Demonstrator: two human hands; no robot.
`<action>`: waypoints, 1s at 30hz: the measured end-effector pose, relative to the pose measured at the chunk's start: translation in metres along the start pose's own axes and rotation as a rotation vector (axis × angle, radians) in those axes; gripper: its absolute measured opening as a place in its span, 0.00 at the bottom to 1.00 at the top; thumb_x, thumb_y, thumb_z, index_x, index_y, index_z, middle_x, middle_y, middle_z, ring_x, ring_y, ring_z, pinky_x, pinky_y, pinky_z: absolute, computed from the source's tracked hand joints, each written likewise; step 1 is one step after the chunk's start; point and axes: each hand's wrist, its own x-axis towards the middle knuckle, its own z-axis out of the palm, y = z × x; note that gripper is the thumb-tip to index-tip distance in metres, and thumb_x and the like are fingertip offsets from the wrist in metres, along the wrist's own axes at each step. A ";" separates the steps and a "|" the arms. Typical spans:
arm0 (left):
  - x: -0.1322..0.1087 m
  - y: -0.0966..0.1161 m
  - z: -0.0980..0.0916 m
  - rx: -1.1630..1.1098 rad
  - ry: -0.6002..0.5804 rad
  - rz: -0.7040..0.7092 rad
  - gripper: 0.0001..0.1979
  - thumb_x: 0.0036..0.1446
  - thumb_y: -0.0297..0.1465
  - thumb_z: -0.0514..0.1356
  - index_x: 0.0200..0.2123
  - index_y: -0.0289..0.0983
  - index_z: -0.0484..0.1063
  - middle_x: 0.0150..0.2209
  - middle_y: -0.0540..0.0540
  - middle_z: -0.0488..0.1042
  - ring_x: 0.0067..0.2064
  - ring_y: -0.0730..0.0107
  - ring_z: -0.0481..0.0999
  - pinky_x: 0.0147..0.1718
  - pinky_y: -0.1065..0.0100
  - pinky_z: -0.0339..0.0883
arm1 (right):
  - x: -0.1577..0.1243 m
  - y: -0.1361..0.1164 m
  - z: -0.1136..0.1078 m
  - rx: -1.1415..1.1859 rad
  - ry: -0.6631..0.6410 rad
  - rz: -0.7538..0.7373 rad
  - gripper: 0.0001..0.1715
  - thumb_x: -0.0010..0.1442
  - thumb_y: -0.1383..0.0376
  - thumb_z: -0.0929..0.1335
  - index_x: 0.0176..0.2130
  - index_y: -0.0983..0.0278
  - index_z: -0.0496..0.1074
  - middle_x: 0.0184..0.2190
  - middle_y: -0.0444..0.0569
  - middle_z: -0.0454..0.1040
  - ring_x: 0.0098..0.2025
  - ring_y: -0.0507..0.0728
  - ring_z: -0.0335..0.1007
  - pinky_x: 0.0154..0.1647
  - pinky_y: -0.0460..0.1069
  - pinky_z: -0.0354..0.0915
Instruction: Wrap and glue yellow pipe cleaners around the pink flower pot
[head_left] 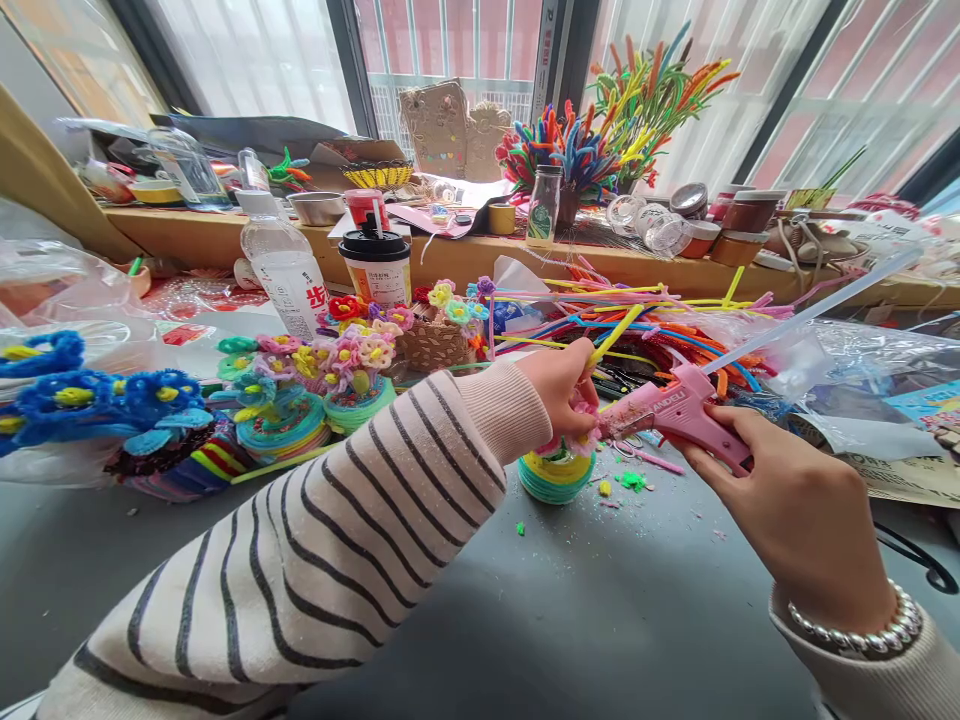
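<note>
We see two hands over the grey table (562, 620), working apart from each other. Left hand (561, 398): fingers pinched on a yellow pipe cleaner (619, 335) that sticks up and out, pink fuzzy flower (589, 422) right at the fingertips. Right hand (787, 500): wrapped round the grip of a pink glue gun (694, 410), clear glue stick (814, 308) out its rear, nozzle aimed left at the flower; we can't tell if it touches. Below the left hand, a yellow-and-teal pot (556, 478) stands upright on the table, well in from the left and right edges. Green scraps (633, 482) lie just right of it. We log a loose heap of pipe cleaners (660, 345) toward the table's back edge. Toward its left edge: blue flowers (109, 395), then a teal pot (281, 425) with flowers. Water bottle (283, 270) and lidded cup (375, 270) stand behind, near the back edge.
</note>
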 end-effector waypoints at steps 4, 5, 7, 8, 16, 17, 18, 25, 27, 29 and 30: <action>0.001 0.000 -0.001 0.029 -0.017 -0.002 0.17 0.39 0.32 0.58 0.25 0.39 0.47 0.32 0.48 0.72 0.29 0.71 0.68 0.26 0.69 0.60 | -0.003 0.000 0.005 -0.008 0.029 0.009 0.22 0.53 0.56 0.60 0.41 0.69 0.64 0.30 0.54 0.72 0.29 0.58 0.68 0.24 0.48 0.57; 0.001 0.001 -0.001 0.037 -0.013 0.003 0.17 0.39 0.31 0.58 0.25 0.39 0.47 0.32 0.48 0.72 0.29 0.70 0.69 0.27 0.68 0.60 | -0.003 0.000 0.005 -0.011 0.031 0.017 0.22 0.53 0.56 0.60 0.42 0.69 0.64 0.30 0.54 0.72 0.29 0.58 0.68 0.24 0.48 0.57; 0.002 0.002 -0.001 0.042 -0.003 0.009 0.17 0.39 0.30 0.58 0.25 0.39 0.47 0.33 0.48 0.72 0.31 0.69 0.69 0.28 0.68 0.60 | -0.003 0.000 0.006 -0.016 0.022 0.040 0.23 0.53 0.56 0.60 0.42 0.69 0.64 0.30 0.55 0.72 0.30 0.59 0.68 0.26 0.49 0.58; 0.002 0.003 -0.001 0.041 -0.002 0.010 0.17 0.40 0.30 0.58 0.25 0.39 0.47 0.33 0.48 0.73 0.32 0.69 0.69 0.28 0.68 0.60 | -0.003 0.001 0.005 -0.017 0.006 0.058 0.23 0.53 0.55 0.59 0.42 0.70 0.64 0.31 0.56 0.72 0.31 0.60 0.68 0.26 0.49 0.58; 0.001 0.005 -0.001 0.027 -0.030 -0.013 0.17 0.41 0.32 0.60 0.30 0.38 0.52 0.37 0.45 0.72 0.36 0.68 0.70 0.32 0.68 0.61 | 0.001 0.031 -0.007 -0.006 -0.172 0.377 0.29 0.45 0.46 0.61 0.37 0.66 0.67 0.24 0.54 0.72 0.24 0.63 0.68 0.23 0.53 0.60; 0.000 0.006 -0.001 0.023 -0.027 -0.018 0.17 0.41 0.35 0.59 0.31 0.37 0.53 0.37 0.46 0.71 0.36 0.67 0.70 0.32 0.67 0.61 | 0.001 0.037 -0.009 0.022 -0.235 0.413 0.27 0.45 0.46 0.61 0.34 0.64 0.68 0.22 0.53 0.72 0.23 0.62 0.67 0.21 0.52 0.60; -0.002 0.008 -0.002 0.021 -0.017 -0.027 0.18 0.43 0.39 0.58 0.32 0.37 0.54 0.37 0.46 0.71 0.36 0.67 0.70 0.32 0.67 0.61 | -0.001 0.044 -0.012 0.062 -0.306 0.445 0.24 0.46 0.47 0.60 0.31 0.63 0.68 0.21 0.52 0.72 0.21 0.60 0.67 0.19 0.51 0.59; -0.024 0.023 -0.020 -0.018 0.218 -0.057 0.15 0.57 0.36 0.39 0.32 0.36 0.61 0.33 0.48 0.70 0.35 0.71 0.68 0.37 0.67 0.59 | -0.043 0.075 -0.001 0.208 -0.509 0.552 0.24 0.39 0.45 0.63 0.27 0.62 0.69 0.21 0.47 0.72 0.20 0.58 0.67 0.19 0.51 0.61; -0.035 0.025 -0.026 -0.029 0.288 -0.007 0.15 0.57 0.33 0.39 0.31 0.37 0.62 0.31 0.50 0.70 0.34 0.74 0.67 0.38 0.69 0.58 | -0.056 0.079 0.007 0.214 -0.466 0.486 0.24 0.39 0.46 0.63 0.26 0.62 0.70 0.22 0.47 0.72 0.22 0.57 0.67 0.20 0.50 0.61; -0.048 0.026 -0.031 -0.053 0.320 0.008 0.15 0.56 0.33 0.39 0.28 0.36 0.63 0.29 0.50 0.69 0.33 0.74 0.66 0.37 0.70 0.58 | -0.065 0.081 0.014 0.217 -0.448 0.429 0.23 0.41 0.47 0.63 0.26 0.63 0.70 0.22 0.47 0.72 0.22 0.57 0.67 0.20 0.49 0.61; -0.055 0.026 -0.033 -0.064 0.351 -0.006 0.16 0.56 0.34 0.39 0.26 0.36 0.62 0.28 0.50 0.68 0.32 0.74 0.65 0.35 0.70 0.58 | -0.067 0.081 0.016 0.218 -0.449 0.410 0.23 0.42 0.47 0.63 0.26 0.63 0.71 0.22 0.48 0.72 0.22 0.57 0.67 0.20 0.49 0.61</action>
